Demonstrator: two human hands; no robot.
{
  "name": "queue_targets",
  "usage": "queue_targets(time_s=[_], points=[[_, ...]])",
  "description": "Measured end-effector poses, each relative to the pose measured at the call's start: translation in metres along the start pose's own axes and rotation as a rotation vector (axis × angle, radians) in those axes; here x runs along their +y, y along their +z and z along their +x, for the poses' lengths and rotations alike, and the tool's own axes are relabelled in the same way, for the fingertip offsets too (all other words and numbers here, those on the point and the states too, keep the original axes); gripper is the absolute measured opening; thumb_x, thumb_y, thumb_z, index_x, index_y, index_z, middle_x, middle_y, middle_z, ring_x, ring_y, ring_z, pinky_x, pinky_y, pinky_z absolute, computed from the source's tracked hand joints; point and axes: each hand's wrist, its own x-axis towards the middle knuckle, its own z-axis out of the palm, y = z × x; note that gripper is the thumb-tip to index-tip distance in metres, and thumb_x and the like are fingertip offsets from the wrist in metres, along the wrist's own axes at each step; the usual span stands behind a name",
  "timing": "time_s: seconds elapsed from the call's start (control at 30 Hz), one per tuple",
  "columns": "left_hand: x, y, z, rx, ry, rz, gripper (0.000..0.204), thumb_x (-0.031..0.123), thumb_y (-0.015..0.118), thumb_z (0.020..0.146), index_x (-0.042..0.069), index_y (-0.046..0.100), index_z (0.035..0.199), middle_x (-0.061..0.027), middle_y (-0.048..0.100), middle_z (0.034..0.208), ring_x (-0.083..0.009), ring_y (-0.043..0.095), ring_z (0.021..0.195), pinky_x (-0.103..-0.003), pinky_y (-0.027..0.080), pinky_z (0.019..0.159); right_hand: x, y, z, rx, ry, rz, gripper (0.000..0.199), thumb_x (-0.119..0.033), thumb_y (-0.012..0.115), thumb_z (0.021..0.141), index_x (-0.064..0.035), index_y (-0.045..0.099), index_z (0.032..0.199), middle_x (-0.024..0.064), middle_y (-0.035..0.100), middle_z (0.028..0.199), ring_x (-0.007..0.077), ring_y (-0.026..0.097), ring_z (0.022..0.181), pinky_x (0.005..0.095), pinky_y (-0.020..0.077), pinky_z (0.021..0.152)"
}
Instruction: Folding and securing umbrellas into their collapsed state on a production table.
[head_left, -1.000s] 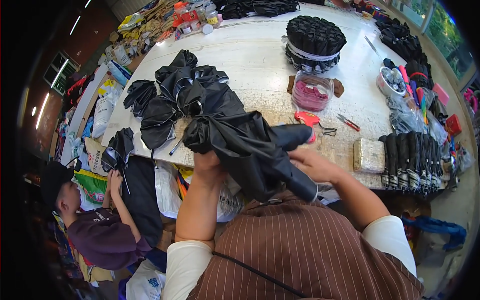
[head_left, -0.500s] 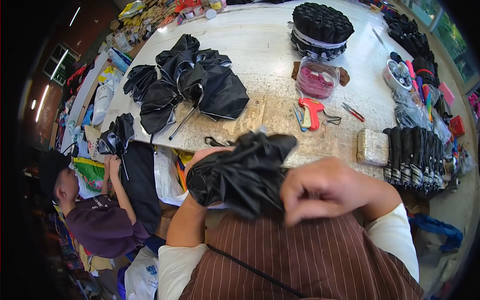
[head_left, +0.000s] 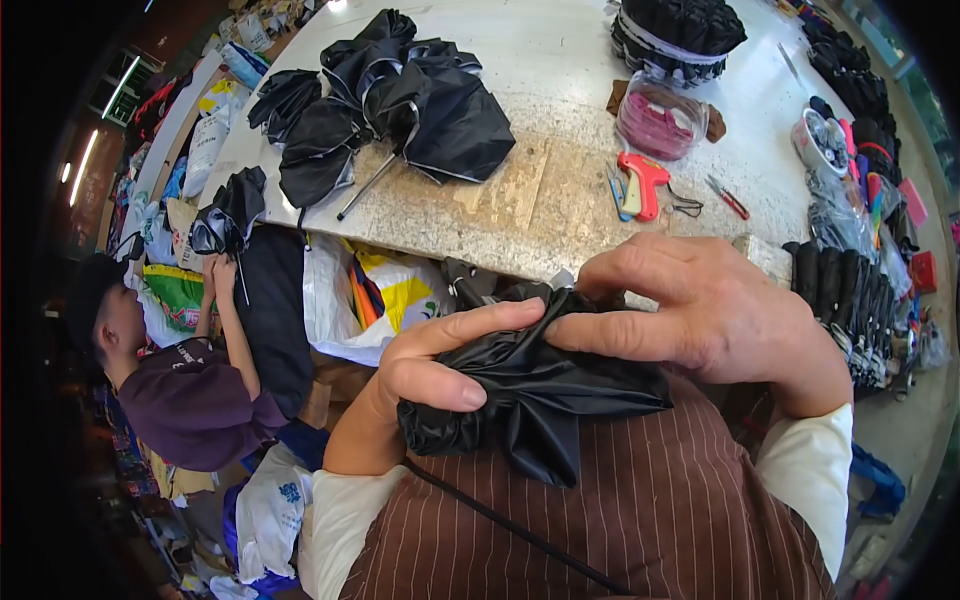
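A folded black umbrella (head_left: 540, 385) with loose, crumpled cloth lies across my lap side, just off the table's near edge. My left hand (head_left: 430, 365) is wrapped round it, thumb and forefinger over the top. On its upper side, my right hand (head_left: 670, 310) has its fingers bent onto the cloth, gripping a fold near the left fingertips. What lies beneath the right fingertips is hidden. On the table beyond, several loosely opened black umbrellas (head_left: 400, 110) lie in a heap, one metal shaft pointing toward me.
A red glue gun (head_left: 643, 185), small red-handled snips (head_left: 728, 197) and a clear tub (head_left: 660, 118) sit on the worn white table (head_left: 510, 215). Rolled black umbrellas (head_left: 860, 310) stand at right. A bundle (head_left: 680, 38) is farther back. At left, a co-worker (head_left: 190, 370) handles another umbrella.
My right hand has come left and up onto the umbrella's cloth. The umbrella has turned and lowered toward me, and the left fingers now show over it. The view has shifted.
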Motion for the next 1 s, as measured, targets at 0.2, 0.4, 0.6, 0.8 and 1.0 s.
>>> queue_targets(time_s=[0.2,0.4,0.6,0.8,1.0], points=[[-0.015,-0.002,0.002,0.019,-0.001,0.040,0.096,0.002,0.053,0.044,0.000,0.033,0.138,-0.0159,0.041,0.138,-0.0273,0.039,0.127,-0.036,0.023,0.110,-0.011,-0.006,-0.008,-0.197,0.012,-0.080,0.022,-0.011,0.062,0.075,-0.0064,0.063,0.096,0.0079,0.058,0.090,0.0207,0.055,0.070,0.0273,0.0453,0.061],[-0.023,-0.016,0.003,-0.048,-0.046,-0.081,0.102,0.000,0.053,0.041,0.000,0.030,0.140,-0.0140,0.039,0.140,-0.0260,0.035,0.130,-0.036,0.022,0.110,-0.006,-0.017,-0.030,-0.011,-0.213,1.024,0.027,-0.014,0.065,0.075,-0.0049,0.062,0.100,0.0106,0.058,0.096,0.0224,0.056,0.078,0.0287,0.0460,0.064],[-0.028,-0.011,0.014,-0.159,0.111,0.341,0.108,0.005,0.047,0.040,0.005,0.017,0.144,-0.0149,0.028,0.146,-0.0340,0.028,0.134,-0.047,0.017,0.112,0.029,0.043,-0.012,0.357,-0.021,0.279,0.031,-0.028,0.069,0.076,-0.0048,0.066,0.096,0.0042,0.059,0.077,0.0208,0.054,0.060,0.0345,0.0468,0.061],[-0.036,-0.060,0.027,-0.217,0.381,0.533,0.036,0.009,0.073,0.070,0.017,0.047,0.094,-0.0297,0.035,0.137,-0.0337,0.049,0.119,-0.042,0.030,0.105,0.017,0.070,0.002,0.452,-0.208,0.367,0.028,-0.027,0.062,0.082,-0.0017,0.066,0.095,0.0031,0.054,0.067,0.0124,0.050,0.054,0.0233,0.0393,0.045],[0.035,-0.064,0.076,0.044,0.587,0.256,0.052,0.001,0.074,0.063,0.013,0.040,0.100,-0.0157,0.056,0.109,-0.0254,0.061,0.094,-0.035,0.047,0.088,0.082,0.001,0.055,0.633,0.066,1.091,0.042,-0.020,0.051,0.084,-0.0025,0.052,0.122,0.0099,0.061,0.097,0.0185,0.057,0.088,0.0270,0.0444,0.084]])
